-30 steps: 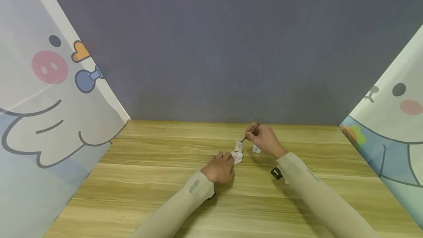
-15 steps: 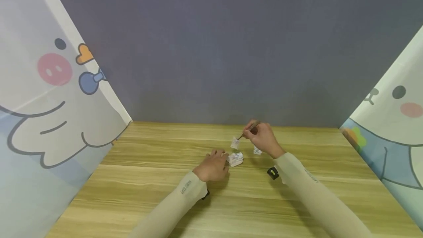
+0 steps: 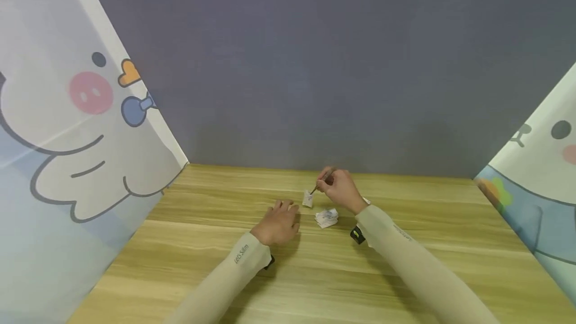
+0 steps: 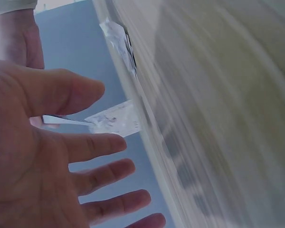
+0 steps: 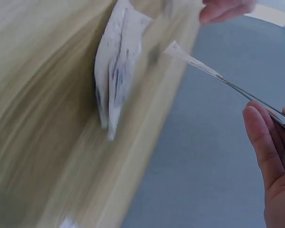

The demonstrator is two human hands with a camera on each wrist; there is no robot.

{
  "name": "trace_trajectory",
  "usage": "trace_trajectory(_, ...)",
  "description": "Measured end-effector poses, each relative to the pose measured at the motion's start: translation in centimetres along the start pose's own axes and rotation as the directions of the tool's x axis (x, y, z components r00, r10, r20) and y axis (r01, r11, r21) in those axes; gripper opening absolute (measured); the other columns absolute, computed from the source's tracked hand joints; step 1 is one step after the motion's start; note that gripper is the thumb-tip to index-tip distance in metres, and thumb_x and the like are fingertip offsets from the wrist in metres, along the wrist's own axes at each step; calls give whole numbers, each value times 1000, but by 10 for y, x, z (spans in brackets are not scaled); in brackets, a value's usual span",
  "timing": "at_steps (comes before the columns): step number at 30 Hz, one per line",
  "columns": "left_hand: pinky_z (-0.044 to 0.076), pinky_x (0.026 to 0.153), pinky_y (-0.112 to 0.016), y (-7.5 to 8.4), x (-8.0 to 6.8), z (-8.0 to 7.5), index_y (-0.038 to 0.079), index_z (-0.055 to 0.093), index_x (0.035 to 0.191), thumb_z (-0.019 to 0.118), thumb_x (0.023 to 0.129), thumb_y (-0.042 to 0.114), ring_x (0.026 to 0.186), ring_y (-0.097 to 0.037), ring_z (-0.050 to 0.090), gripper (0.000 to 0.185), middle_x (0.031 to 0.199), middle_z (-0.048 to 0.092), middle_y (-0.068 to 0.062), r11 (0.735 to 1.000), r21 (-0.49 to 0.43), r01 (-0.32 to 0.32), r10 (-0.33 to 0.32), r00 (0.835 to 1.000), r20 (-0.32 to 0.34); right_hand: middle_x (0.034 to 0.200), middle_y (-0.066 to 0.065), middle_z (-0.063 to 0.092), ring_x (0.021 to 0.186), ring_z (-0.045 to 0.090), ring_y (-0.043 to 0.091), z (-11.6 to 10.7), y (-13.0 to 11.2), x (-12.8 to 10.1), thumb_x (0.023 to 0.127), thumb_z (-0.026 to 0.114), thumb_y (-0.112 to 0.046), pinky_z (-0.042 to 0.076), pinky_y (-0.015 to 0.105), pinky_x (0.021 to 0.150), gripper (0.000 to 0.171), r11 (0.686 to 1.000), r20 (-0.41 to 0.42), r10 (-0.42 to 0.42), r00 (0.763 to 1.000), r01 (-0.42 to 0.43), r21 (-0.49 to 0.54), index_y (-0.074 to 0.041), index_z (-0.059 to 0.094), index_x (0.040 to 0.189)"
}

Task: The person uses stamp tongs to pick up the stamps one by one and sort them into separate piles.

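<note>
Wooden table [image 3: 405,284], right hand [image 3: 338,190] pinching tweezers [image 5: 249,97], sachet [image 3: 308,199] lifted

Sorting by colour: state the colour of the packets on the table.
White with faint dark print; packets, right wrist view.

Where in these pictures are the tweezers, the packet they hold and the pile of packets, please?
tweezers [image 5: 249,95], right wrist view, on the thin metal arms.
packet [image 4: 115,119], left wrist view, on its flat middle.
pile of packets [image 3: 327,217], head view, on the top packet.
</note>
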State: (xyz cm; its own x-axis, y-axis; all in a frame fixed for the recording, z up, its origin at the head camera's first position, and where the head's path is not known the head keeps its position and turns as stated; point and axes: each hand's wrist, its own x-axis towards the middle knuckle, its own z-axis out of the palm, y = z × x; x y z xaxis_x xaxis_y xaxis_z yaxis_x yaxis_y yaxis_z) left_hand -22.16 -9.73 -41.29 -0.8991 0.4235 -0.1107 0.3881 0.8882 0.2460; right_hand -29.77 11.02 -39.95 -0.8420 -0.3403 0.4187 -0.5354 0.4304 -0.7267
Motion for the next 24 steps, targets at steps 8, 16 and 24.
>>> trace_trajectory(8,24,105,-55,-13,0,0,4,39,143,53,97,30,134,-31,25,55,146,31,-11,999,19,50,-50,999,11,77,4,64,70,65,28,30,-2,22,92,62,-7,51,33,58,8,999,90,17,996,-19,26,-2,66,87)
trace_trajectory(16,27,103,-54,-20,0,1,3,44,140,54,96,32,132,-32,27,53,145,33,-10,996,53,71,-72,997,22,73,-5,62,59,58,9,55,-4,39,90,61,-8,49,28,57,10,996,85,20,996,-12,-92,-7,66,81)
trace_trajectory(24,28,103,-52,-18,3,-2,5,44,140,55,96,31,131,-30,29,53,145,34,-9,996,57,71,-73,997,28,71,0,63,60,59,11,60,-4,44,92,59,-7,50,29,58,11,998,96,35,995,-29,-64,-5,65,83)
